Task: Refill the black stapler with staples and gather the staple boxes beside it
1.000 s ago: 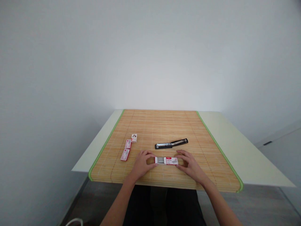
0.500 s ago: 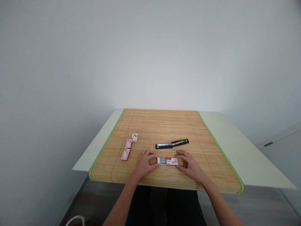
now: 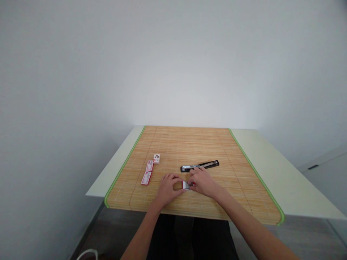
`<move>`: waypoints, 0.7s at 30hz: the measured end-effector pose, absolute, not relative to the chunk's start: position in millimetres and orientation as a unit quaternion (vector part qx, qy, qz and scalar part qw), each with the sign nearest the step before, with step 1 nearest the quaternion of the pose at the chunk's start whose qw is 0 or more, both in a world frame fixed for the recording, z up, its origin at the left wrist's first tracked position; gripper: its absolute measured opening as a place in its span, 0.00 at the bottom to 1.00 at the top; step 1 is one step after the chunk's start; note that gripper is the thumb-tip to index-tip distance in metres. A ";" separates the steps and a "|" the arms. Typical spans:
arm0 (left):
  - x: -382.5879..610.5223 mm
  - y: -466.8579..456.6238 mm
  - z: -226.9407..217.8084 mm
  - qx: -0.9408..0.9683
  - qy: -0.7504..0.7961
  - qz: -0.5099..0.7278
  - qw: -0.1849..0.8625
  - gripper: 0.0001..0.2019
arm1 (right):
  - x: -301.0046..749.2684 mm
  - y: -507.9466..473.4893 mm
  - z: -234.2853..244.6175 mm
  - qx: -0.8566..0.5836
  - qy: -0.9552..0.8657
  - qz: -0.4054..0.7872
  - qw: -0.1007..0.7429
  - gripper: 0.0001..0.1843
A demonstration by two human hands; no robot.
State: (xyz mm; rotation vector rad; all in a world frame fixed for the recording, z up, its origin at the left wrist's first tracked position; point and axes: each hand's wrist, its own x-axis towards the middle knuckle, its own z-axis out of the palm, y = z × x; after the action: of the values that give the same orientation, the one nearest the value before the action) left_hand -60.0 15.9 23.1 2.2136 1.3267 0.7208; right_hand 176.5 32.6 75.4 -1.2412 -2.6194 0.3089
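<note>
- Mat point(image 3: 173, 144): carries all.
- L hand point(image 3: 167, 187): clamped on box's point(image 3: 184, 185) L end.
- R hand point(image 3: 203, 181): over box; grip hidden, can't tell.
- Stapler point(image 3: 210, 164): opened already, beyond box.
- Box: part-open, nearer mat's front edge; nothing seen out yet.

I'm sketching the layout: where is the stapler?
In the head view, the stapler lies right of centre on the mat, just beyond the right hand.

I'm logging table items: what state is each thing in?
Red-and-white cardboard slide box: partly open, held by the left hand, partly hidden by the right hand.
Black-and-silver metal stapler: opened out, lying flat.
Near-left red-and-white rectangular cardboard box: apparently shut.
Far-left red-and-white rectangular cardboard box: apparently shut.
Small white cardboard box: apparently shut.
Tan bamboo mat: unrolled flat.
</note>
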 end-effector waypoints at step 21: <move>-60.0 15.3 23.9 0.802 0.483 0.265 0.230 0.18 | 198.7 12.1 41.1 -0.473 -0.799 0.192 0.316 0.06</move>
State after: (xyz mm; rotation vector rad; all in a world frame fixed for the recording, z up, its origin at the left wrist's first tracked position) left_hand -60.0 15.3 23.9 2.2057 1.3299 0.7287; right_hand 198.7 12.1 41.1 -1.2466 -2.1049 0.5050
